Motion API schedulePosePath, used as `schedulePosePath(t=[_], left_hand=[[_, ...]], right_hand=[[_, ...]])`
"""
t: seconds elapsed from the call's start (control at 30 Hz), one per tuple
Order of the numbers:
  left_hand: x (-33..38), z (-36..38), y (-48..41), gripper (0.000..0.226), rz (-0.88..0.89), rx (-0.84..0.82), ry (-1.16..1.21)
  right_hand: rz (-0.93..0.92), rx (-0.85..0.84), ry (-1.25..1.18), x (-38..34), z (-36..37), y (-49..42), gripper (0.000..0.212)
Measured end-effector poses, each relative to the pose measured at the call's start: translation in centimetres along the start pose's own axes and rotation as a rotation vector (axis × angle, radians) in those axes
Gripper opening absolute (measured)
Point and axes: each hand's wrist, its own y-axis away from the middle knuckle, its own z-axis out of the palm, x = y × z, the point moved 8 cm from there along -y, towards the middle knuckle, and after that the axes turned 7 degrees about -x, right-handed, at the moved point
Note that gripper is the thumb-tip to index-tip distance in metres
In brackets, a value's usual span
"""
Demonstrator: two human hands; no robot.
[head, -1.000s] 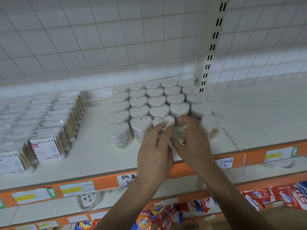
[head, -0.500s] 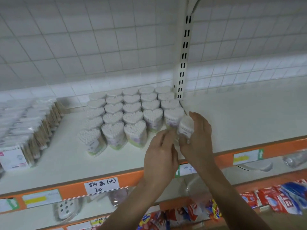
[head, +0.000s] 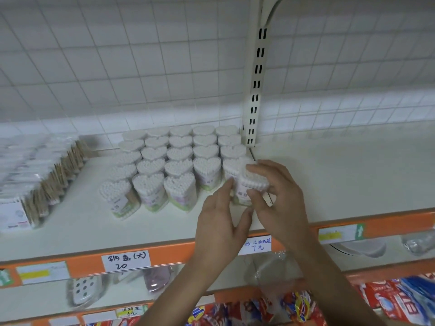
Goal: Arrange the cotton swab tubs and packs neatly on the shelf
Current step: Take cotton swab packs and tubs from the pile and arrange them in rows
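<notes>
Head view, one shelf bay recorded.

Item one: white shelf board [head: 341, 175], fronted by an orange front rail [head: 80, 263] bearing a handwritten white price label [head: 126, 261]. Behind it stood a white wire-grid back panel [head: 141, 67] and a slotted white upright [head: 255, 90].

Item two: heart-shaped clear plastic tubs of white cotton swabs [head: 179, 154], standing in a block of five columns at the back middle of the board, rear row against the panel. The three left columns reached nearer the front edge, and the front-left tub leaned slightly.

Item three: one further heart-shaped tub [head: 253, 182] at the block's front right corner, just beside the right column's front tub. Its base was hidden, so whether it rested on the board could not be told. The right hand [head: 282, 201] gripped this tub, fingers curled over its top and right side, thumb on its near face. The left hand [head: 223, 227] lay with fingers nearly straight, tips touching the tub's left side.

Item four: flat clear packs of wooden-stick cotton swabs [head: 35, 184], stacked in rows at the board's left end, well apart from the tubs.

Item five: red and blue packets [head: 388, 300] on a lower level, bottom right.
</notes>
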Motion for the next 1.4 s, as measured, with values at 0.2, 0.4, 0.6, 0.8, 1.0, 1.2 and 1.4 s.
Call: schedulePosePath(t=[0.2,0.4,0.6,0.8,1.0,1.2,1.4], left_hand=[[-0.9,-1.4,0.2,0.054,-0.050,0.126,-0.066],[-2.1,-2.0,1.4,0.046,-0.123,0.133,-0.141],[-3.0,-3.1,1.9,0.048,-0.140,0.163,-0.151],[-3.7,-3.1,2.1,0.048,-0.123,0.146,-0.180],[-3.4,-4.6,2.2,0.041,-0.095,0.259,-0.269],[-3.9,-6.6,1.6,0.036,-0.079,0.367,-0.410],[-4.7,-6.5,1.4,0.029,-0.068,0.346,-0.474]], right_hand=[[0.051,-0.063,-0.148,0.4,2.3,-0.2,0.056],[0.059,-0.097,-0.174,0.8,4.6,-0.4,0.048],[-0.011,-0.094,-0.105,0.6,6.1,0.4,0.048],[-0.020,-0.064,-0.018,0.9,7.2,0.7,0.050],[0.037,-0.026,0.016,1.2,7.5,0.6,0.056],[0.025,-0.008,0.075,1.1,7.8,0.3,0.053],[0.025,-0.023,0.099,1.4,8.1,0.2,0.054]])
